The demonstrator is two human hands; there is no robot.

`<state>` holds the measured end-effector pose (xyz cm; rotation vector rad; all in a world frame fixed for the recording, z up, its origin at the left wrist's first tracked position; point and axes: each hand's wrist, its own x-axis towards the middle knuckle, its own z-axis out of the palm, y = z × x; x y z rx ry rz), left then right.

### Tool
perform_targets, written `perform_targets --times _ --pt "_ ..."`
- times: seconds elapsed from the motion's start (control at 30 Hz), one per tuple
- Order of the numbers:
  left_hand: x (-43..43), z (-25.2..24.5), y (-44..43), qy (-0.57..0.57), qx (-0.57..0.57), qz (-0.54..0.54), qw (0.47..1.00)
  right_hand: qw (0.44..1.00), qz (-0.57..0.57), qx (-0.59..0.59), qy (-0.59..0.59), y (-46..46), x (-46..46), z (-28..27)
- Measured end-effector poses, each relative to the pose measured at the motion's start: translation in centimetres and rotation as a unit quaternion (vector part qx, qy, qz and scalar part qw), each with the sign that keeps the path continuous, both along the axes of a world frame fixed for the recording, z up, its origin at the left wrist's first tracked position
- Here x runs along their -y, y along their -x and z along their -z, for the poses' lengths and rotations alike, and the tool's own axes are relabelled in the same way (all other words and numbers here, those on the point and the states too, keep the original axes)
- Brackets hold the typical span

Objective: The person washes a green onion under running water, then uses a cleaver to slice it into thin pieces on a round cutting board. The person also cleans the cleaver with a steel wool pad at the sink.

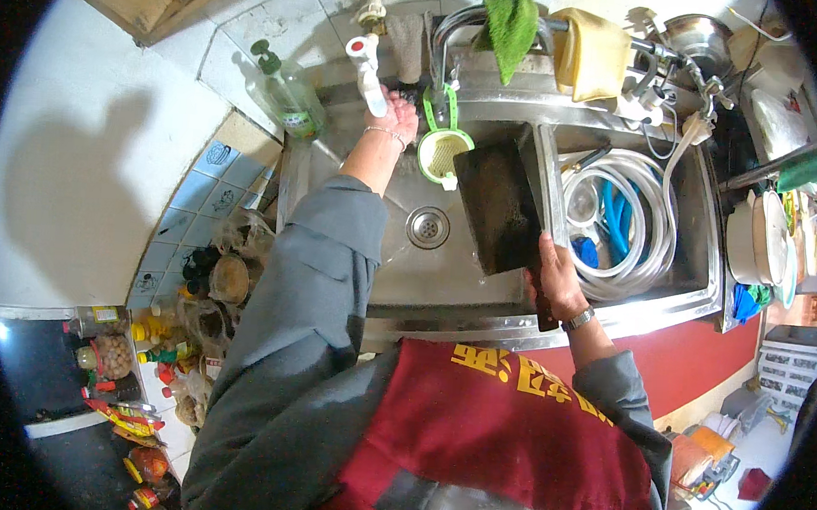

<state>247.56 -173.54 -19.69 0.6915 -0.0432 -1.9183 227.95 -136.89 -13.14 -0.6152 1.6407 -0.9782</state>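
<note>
My right hand [560, 273] grips the handle of a wide, dark-bladed cleaver [499, 208]. The blade slants over the right side of the left sink basin [393, 275], close to the divider. Under a white tap [367, 73] with a red mark, my left hand [393, 118] is turned palm up, holding nothing, its fingers slightly curled; the spout covers part of it. A green-rimmed strainer basket [445, 152] hangs from the curved faucet [455, 32], between my left hand and the blade. Below it lies the drain [428, 227].
In the right basin sits a coiled clear hose [647, 267] with blue items inside. A pump bottle [288, 96] stands at the back left corner. Green [510, 35] and yellow [591, 53] cloths hang over the pipe. Jars and bags [204, 313] crowd the left side.
</note>
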Motion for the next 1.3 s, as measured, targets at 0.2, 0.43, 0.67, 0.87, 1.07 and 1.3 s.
perform_targets --times 0.2,0.43,0.67,0.87,1.07,1.3 --pt "-0.5 -1.3 -1.6 -0.089 0.088 0.032 0.992 0.998 -0.036 -0.021 0.052 1.2 -2.4 -0.2" --pt "-2.4 -8.3 -8.1 0.126 0.543 0.020 0.830 0.948 -0.099 -0.293 0.068 0.3 -4.0 -1.0" --pt "-5.8 -19.7 -5.9 0.434 0.730 0.047 0.525 0.851 -0.245 -0.465 -0.002 -3.2 -3.2 -4.1" --pt "-4.0 -19.7 -7.7 0.533 0.740 0.081 0.402 0.755 -0.345 -0.558 0.021 -5.3 -4.1 -8.3" --pt "-2.0 -18.9 -8.0 0.580 0.681 0.176 0.412 0.698 -0.303 -0.648 0.028 -2.0 -10.5 -9.3" --pt "-12.4 -9.7 -12.9 0.336 0.809 0.173 0.449 0.733 -0.232 -0.637 -0.059 8.7 -27.3 -9.8"
